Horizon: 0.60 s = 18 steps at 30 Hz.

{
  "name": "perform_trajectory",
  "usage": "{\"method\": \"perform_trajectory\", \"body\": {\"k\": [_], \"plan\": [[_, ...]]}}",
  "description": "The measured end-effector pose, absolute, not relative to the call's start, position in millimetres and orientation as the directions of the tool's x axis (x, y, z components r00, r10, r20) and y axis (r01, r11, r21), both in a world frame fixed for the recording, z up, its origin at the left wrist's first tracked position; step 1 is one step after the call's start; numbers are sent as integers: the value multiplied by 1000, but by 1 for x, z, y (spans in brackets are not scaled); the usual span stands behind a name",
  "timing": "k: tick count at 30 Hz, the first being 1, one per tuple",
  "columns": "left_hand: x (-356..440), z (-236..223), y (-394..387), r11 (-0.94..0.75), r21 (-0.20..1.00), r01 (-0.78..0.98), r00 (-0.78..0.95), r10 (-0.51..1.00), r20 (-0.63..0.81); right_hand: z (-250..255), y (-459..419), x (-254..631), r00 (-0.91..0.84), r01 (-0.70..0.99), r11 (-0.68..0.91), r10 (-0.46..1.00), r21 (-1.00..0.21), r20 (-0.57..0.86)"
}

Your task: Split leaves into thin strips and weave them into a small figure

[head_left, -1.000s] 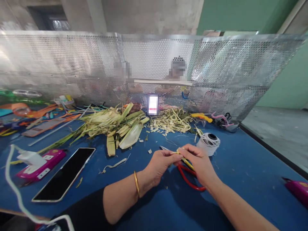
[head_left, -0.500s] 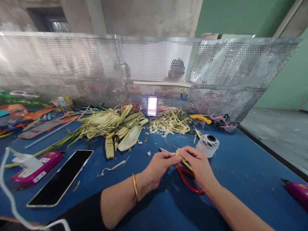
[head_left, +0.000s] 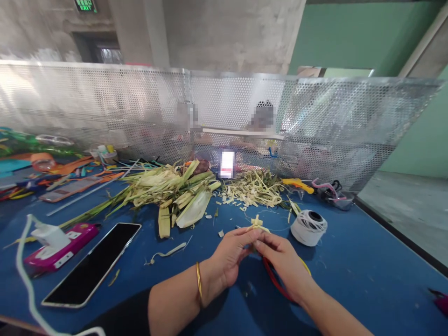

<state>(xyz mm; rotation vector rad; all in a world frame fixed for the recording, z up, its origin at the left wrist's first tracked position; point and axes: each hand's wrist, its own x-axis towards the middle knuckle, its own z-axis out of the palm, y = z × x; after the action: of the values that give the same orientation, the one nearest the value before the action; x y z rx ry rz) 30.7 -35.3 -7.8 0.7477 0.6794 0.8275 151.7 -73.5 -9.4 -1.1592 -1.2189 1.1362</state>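
Head camera, as it reaches my desk: what differs from half a second ago on your side?

I can see more of the pale yellow strip piece. Half a second ago only a bit of it poked out between the fingertips; now a small cross-shaped end stands beyond them, toward twelve o'clock. My whole picture has shifted too: a green exit sign has come in between ten and eleven o'clock.

And the scissors?

Before, I had a blade tip showing past the left fingers. Now I can't see the blade, only an arc of red scissors handle at five o'clock from the piece, partly covered by the right hand.

Read me the grip.

Left hand: thumb and fingers pinched narrow on the piece, coming in from eight o'clock. Right hand: the same close pinch from four o'clock, its tips right against the left ones. How the fingers underneath lie, I can't tell.

What surrounds them?

White thread spool at three o'clock, near the right hand. Heap of shredded strips at twelve, pile of long stalks at ten. Phone at nine, flat on the blue table, well apart from the left hand.
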Motion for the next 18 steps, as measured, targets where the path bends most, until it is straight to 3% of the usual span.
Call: {"method": "perform_trajectory", "body": {"k": [5,14,18], "plan": [[27,-2,-30,387,842,-375,518,841,-156,-10,-72,160,59,67,75,995,-995,79],[25,-1,-24,170,961,-217,573,820,-16,-8,-75,162,-68,197,56,997,-979,44],[24,-1,-23,159,967,-199,580,815,-15,-8,-74,164,-84,247,68,995,-967,49]]}}
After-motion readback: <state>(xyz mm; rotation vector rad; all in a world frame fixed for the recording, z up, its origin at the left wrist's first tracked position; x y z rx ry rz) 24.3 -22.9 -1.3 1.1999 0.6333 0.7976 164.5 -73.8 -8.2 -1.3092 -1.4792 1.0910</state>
